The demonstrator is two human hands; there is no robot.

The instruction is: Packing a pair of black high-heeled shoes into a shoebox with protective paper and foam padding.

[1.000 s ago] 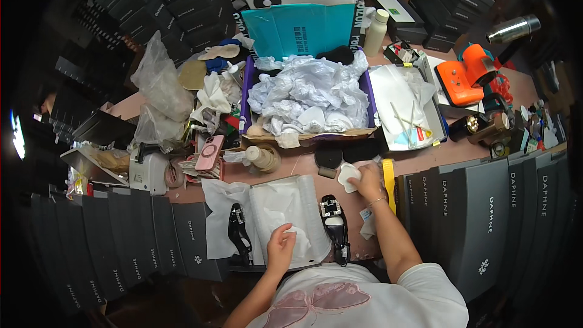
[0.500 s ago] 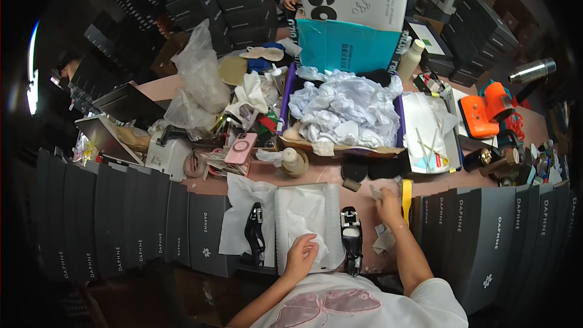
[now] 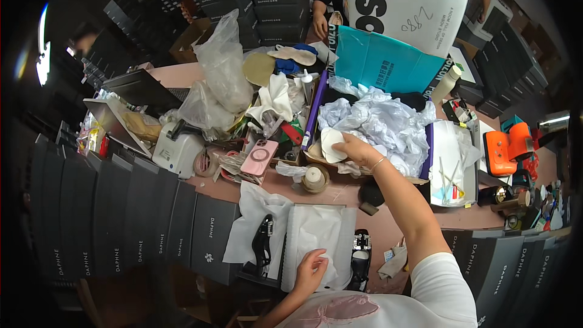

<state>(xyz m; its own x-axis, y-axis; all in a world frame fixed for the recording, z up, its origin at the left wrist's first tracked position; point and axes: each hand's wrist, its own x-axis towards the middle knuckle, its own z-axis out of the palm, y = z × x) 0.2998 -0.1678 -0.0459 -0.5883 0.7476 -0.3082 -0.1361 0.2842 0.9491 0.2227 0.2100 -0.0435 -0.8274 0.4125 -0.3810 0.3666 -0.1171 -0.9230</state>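
My right hand [image 3: 359, 148] reaches forward to the near left part of the purple-edged box [image 3: 312, 109]. Its fingers pinch a white rounded pad [image 3: 331, 144]. Crumpled white paper [image 3: 388, 118] fills that box. Close to my body, my left hand [image 3: 312, 271] rests over a white sheet [image 3: 313, 231] on a pale foam wrap [image 3: 344, 222], fingers loosely spread and holding nothing. One black buckled shoe [image 3: 262, 246] lies on white paper left of the wrap. Its like, another black shoe [image 3: 361, 261], stands to the right of the wrap.
Dark shoe boxes [image 3: 212, 237] line both sides. A pink phone [image 3: 260, 157], a capped bottle [image 3: 314, 178] and a cluttered tray lie ahead. Right of the purple-edged box are a white tray [image 3: 446, 170] and an orange device [image 3: 509, 149]. Another person's hand [image 3: 320, 24] shows at the back.
My right hand has moved forward and left from beside the right-hand boxes to the paper-filled box, now with a white pad in its fingers. The view has shifted; my left hand stays over the wrap.
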